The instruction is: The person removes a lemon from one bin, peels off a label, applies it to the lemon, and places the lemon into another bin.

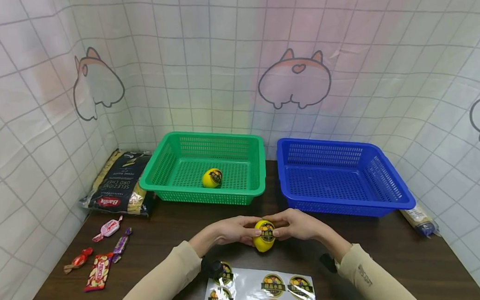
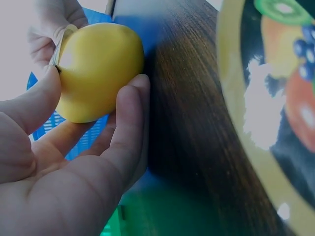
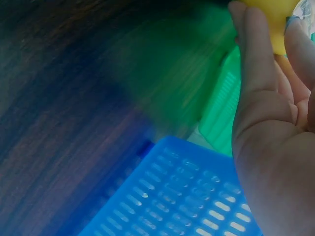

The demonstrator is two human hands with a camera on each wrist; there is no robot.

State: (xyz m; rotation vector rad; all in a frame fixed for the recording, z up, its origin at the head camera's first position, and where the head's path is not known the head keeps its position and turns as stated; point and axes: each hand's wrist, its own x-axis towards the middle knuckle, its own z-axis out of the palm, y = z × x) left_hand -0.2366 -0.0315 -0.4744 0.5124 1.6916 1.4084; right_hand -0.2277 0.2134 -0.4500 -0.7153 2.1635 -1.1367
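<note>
A yellow lemon (image 1: 263, 246) is held between both hands above the dark table in the head view. On its upper front is a round black-and-gold sticker (image 1: 267, 231). My left hand (image 1: 234, 230) grips the lemon from the left, thumb at the sticker's edge; the left wrist view shows its fingers curled under the lemon (image 2: 103, 69). From the right, my right hand (image 1: 299, 225) holds it too, thumb at the sticker's other edge. In the right wrist view, the lemon (image 3: 268, 19) is cut off at the top. A sheet of similar round stickers (image 1: 245, 286) lies below the hands.
A green basket (image 1: 203, 197) with another stickered lemon (image 1: 210, 180) stands behind the hands. To its right is a blue basket (image 1: 336, 206). A pasta bag (image 1: 119, 184) and several wrapped candies (image 1: 99, 271) lie left; another packet (image 1: 421, 220) lies far right.
</note>
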